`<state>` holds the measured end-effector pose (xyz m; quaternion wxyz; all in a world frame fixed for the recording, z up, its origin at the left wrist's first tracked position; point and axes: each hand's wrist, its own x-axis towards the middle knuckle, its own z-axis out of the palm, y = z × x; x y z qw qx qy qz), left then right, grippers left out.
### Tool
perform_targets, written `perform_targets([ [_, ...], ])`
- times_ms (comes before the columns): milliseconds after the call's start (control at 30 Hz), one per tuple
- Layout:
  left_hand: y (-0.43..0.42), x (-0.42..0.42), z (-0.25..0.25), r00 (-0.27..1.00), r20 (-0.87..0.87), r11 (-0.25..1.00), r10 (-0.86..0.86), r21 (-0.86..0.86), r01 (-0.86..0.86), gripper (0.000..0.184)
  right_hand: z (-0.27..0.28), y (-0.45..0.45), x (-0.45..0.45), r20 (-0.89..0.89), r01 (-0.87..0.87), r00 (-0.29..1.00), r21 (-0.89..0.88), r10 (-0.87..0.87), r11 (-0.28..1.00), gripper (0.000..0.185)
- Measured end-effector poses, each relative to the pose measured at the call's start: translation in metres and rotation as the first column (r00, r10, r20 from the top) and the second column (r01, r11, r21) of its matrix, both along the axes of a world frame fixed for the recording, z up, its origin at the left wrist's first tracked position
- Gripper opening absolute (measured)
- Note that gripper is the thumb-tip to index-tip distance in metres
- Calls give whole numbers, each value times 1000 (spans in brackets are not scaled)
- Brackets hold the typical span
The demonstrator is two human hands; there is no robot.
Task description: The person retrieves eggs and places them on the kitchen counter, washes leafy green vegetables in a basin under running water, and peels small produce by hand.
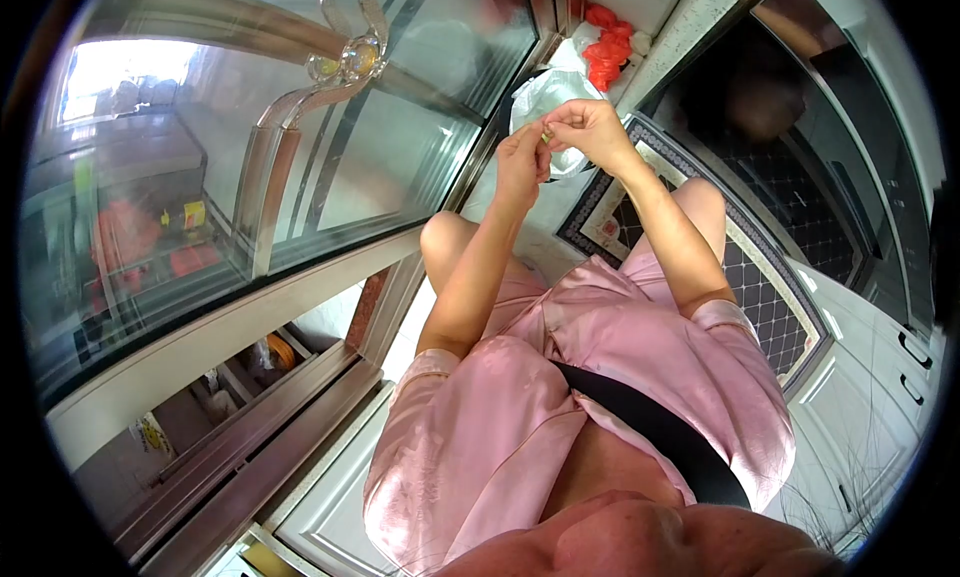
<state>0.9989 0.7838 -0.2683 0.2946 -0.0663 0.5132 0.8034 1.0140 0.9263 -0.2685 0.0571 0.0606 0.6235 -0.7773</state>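
My left hand [520,165] and my right hand [592,135] meet fingertip to fingertip in front of my knees. Both are closed in a pinch around a small yellow-green piece [546,138], mostly covered by the fingers and too small to name. Below and behind them stands a bin lined with a whitish plastic bag [560,89]. The hands hide part of the bag's opening, and its contents cannot be made out.
A glass sliding door [400,167] with an ornate handle [350,67] is on the left. Red plastic bags [607,49] lie behind the bin. To the right are a patterned mat [765,297], a dark glossy appliance front [760,107] and white cabinets [860,417].
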Motion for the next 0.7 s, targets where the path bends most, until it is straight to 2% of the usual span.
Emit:
perform_targets([
  [67, 1, 2, -3, 999, -33, 1000, 23, -7, -24, 22, -1, 0, 2, 37, 7, 999, -110, -3, 994, 10],
  [167, 2, 3, -1, 997, -64, 999, 33, -15, -34, 23, -9, -3, 3, 35, 40, 999, -153, -35, 987, 11],
  [267, 0, 2, -2, 998, -60, 1000, 17, -3, -17, 25, -9, -7, 4, -20, 59, 998, -72, -61, 996, 11],
  [400, -3, -1, -7, 988, -153, 1000, 4, -5, -5, 30, 1, -5, 3, 10, 54, 999, -118, -53, 992, 10],
  [467, -2, 0, 0, 973, -228, 992, -20, -126, -9, 29, 3, -4, 3, 39, 6, 999, -3, -6, 1000, 10],
  [500, -2, 0, -1, 974, -227, 992, -22, -125, -7, 29, 2, -4, 3, 41, 7, 999, -2, -7, 1000, 10],
  [567, -1, 0, -3, 941, -335, 977, -54, -213, -20, 31, 1, -5, 2, -2, 15, 1000, 70, -14, 997, 9],
  [700, 1, 0, -1, 942, -333, 979, -22, -197, -46, 26, 0, -11, 4, -54, 56, 997, 150, -49, 987, 8],
])
